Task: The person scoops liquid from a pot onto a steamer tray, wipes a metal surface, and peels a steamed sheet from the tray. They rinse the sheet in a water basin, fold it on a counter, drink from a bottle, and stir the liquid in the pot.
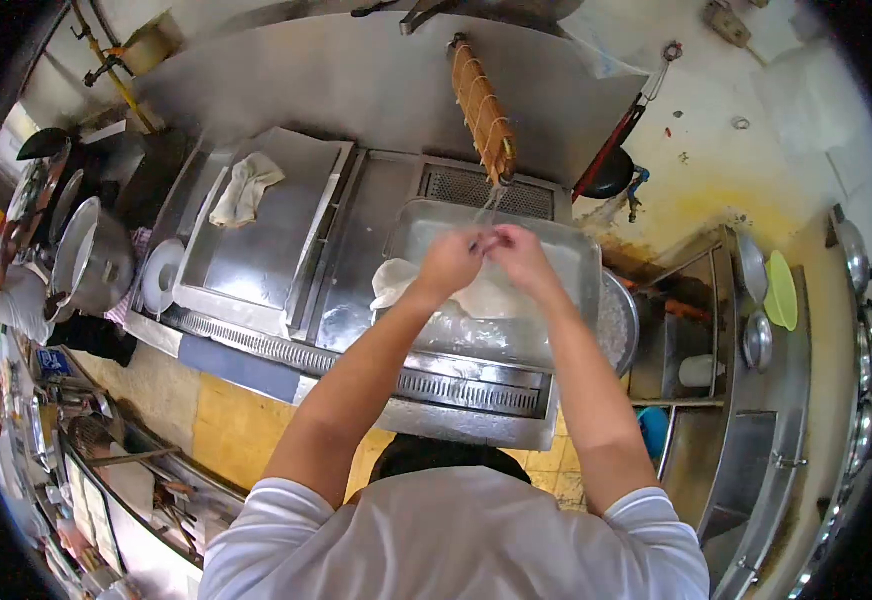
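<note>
My left hand (pixel 453 262) and my right hand (pixel 521 258) meet over a wide metal tray (pixel 592 262), with fingertips pinched together. Whatever they hold, if anything, is too small to make out. Beneath them in the tray lies a pale, cloth-like piece (pixel 393 282), partly hidden by my left wrist; more of it shows between my forearms. The tray looks wet. Just above my hands hangs a long bundle wrapped in bamboo slats (pixel 482 115), with thin, clear streaks, perhaps water, under its lower end.
A crumpled white cloth (pixel 247 190) lies on the steel counter (pixel 246 262) to the left. A bowl of whitish bits (pixel 614 325) stands right of the tray. Shelving (pixel 691 400) borders the right side. At far left, another person (pixel 18 295) stands near a big pot (pixel 96 262).
</note>
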The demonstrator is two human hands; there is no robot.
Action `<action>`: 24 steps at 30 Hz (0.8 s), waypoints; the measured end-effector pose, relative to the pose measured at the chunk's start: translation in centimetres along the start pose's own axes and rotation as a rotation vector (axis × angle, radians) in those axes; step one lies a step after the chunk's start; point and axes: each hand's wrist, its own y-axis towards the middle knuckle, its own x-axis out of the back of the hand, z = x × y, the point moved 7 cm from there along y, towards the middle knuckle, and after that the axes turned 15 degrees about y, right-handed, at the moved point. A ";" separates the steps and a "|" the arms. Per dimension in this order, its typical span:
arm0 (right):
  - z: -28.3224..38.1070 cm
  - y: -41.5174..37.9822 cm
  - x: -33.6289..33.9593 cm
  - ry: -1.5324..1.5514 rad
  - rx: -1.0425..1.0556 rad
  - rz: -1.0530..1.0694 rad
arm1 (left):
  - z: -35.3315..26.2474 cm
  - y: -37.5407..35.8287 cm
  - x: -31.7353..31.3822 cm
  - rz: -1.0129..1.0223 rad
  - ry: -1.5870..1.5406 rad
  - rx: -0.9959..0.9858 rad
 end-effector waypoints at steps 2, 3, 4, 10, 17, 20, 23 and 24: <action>0.9 0.3 -1.1 0.020 -0.098 0.085 | -3.1 1.8 5.0 -0.087 -0.014 -0.043; 0.2 -0.2 -1.1 -0.079 -0.117 0.101 | -2.9 2.6 7.9 -0.185 -0.048 -0.073; -0.9 -0.8 -0.9 -0.181 -0.140 0.121 | -2.0 2.9 11.0 -0.284 -0.084 -0.097; -6.8 -2.8 8.8 -0.703 -0.161 0.117 | 5.5 0.9 16.7 -0.500 -0.027 0.154; 2.1 -0.3 -3.3 0.043 -0.073 0.147 | -5.9 0.3 12.0 -0.269 0.042 -0.099; -6.7 -1.5 4.0 -0.440 0.090 0.079 | 1.3 0.9 20.7 -0.567 -0.100 0.143; -8.3 -1.8 8.5 -0.669 -0.005 0.099 | 3.2 -0.4 19.9 -0.565 0.057 0.082; -5.5 -1.7 7.7 -0.599 -0.070 0.110 | 2.4 -0.8 17.7 -0.476 0.075 0.070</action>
